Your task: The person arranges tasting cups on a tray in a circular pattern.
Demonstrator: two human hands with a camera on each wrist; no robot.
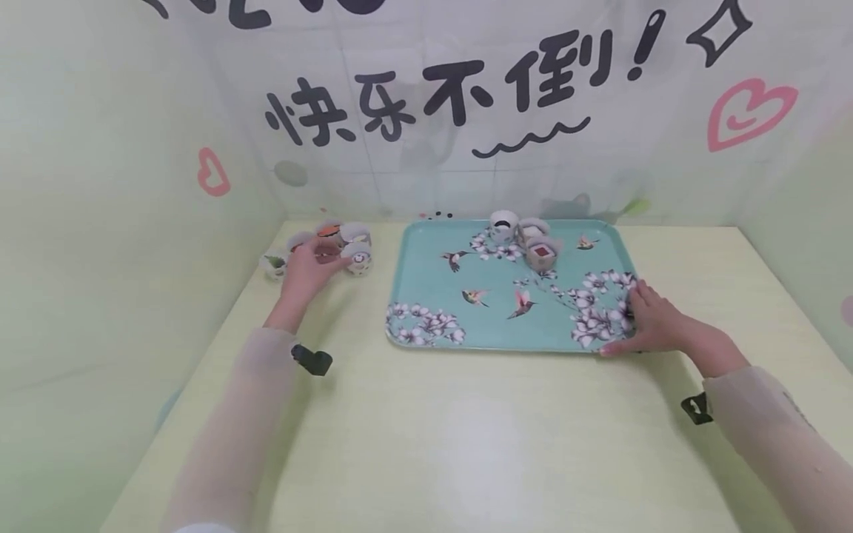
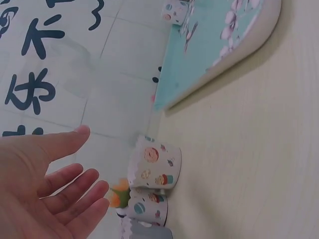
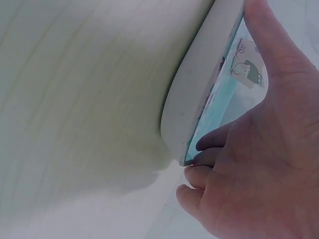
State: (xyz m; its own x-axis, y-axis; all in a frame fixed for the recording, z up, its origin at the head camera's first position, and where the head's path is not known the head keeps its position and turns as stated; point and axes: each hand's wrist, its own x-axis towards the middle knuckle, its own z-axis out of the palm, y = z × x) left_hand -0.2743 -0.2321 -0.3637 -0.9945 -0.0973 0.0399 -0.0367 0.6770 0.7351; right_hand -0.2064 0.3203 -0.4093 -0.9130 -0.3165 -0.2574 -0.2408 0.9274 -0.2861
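My left hand (image 1: 308, 274) hovers over several small patterned paper cups (image 1: 358, 260) at the back left. Its thumb and loosely bent fingers are apart, with nothing between them in the left wrist view; the nearest cup (image 2: 155, 163) stands beyond the fingertips. A turquoise tray (image 1: 426, 285) with flowers and birds lies at the middle right. My right hand (image 1: 660, 322) rests on its near right corner, thumb along the front rim and relaxed fingers on the right rim. On the tray, three cups stand together, one cup (image 1: 541, 255) showing a red square inside.
Another cup (image 1: 273, 265) with something green in it stands at the group's left edge. Behind the pale table (image 1: 466, 437) hangs a white wall sheet (image 1: 426, 159) with black writing. Pale green side walls (image 1: 100, 259) border the table.
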